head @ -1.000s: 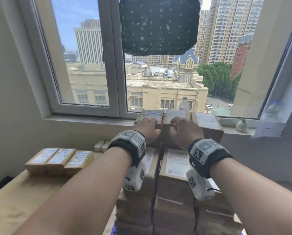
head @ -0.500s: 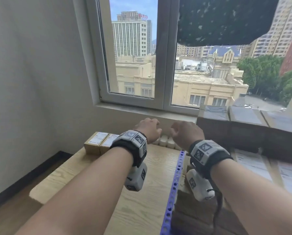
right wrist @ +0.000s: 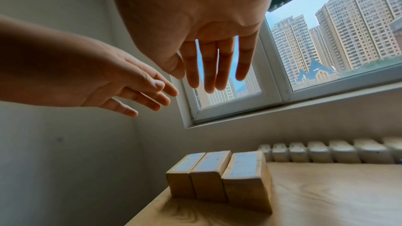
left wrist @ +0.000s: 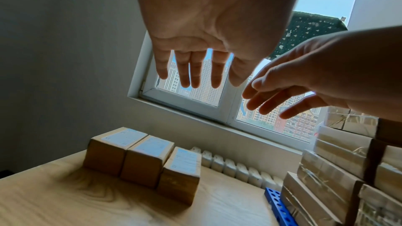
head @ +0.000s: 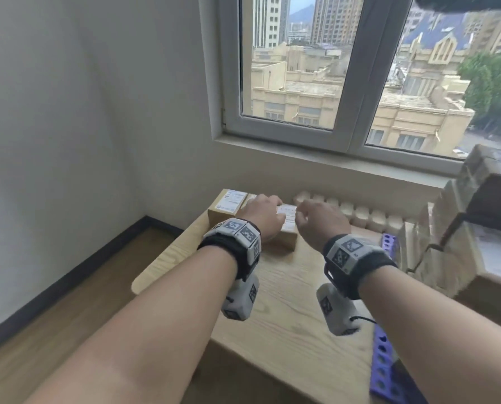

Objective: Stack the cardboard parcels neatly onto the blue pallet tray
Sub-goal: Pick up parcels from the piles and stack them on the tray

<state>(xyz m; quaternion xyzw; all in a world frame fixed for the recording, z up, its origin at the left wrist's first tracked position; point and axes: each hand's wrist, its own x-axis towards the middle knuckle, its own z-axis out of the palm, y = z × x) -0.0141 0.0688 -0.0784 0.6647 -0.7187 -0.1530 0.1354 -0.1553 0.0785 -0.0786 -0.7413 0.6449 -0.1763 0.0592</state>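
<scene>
Three cardboard parcels (left wrist: 143, 161) are set side by side in a row on the light wooden table (head: 287, 301), near its far left corner, each with a white label on top; the rightmost parcel (right wrist: 246, 180) is set slightly nearer than the other two. Both hands are held above this row with fingers straight and slightly spread, palms down, nothing gripped: the left hand (left wrist: 208, 28) is seen over the left and middle parcels, the right hand (right wrist: 195, 23) just beside it over the rightmost one. In the wrist views clear air is seen between fingertips and labels, so no contact is shown. Wrist cameras with black-and-white markers are strapped to both forearms.

On the right edge of the table the blue pallet tray (head: 384, 368) is seen, a perforated blue rim, with a tall stack of parcels (left wrist: 339, 174) already built on it; the stack is blurred in the head view. Open tabletop is left between the row of three and the tray.

Behind the table a cream radiator (right wrist: 339, 150) is run along the wall under the window (head: 345, 71), through which city buildings are seen. A dark speckled cloth (left wrist: 304, 30) is hung at the top of the window. A plain wall (head: 83, 112) is found to the left, with a dark skirting at the wooden floor (head: 77, 287)
</scene>
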